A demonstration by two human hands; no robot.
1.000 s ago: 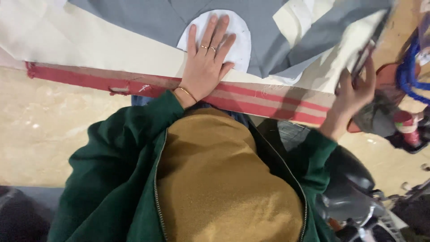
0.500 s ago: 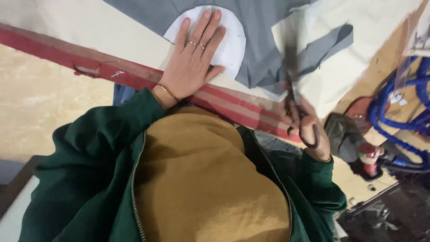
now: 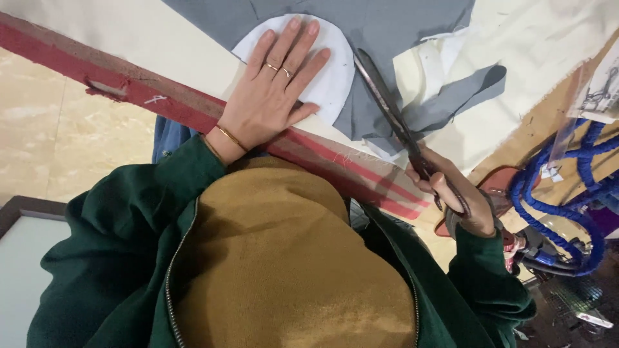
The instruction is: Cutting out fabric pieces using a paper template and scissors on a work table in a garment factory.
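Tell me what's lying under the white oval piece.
The white oval piece lies on grey fabric, which shows around its upper and right edges. The left hand presses flat on it, hiding its lower left part and whatever lies beneath there.

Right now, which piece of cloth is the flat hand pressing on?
The left hand presses the white rounded piece, lying on the grey fabric; the cream cloth lies bare beyond the scissors.
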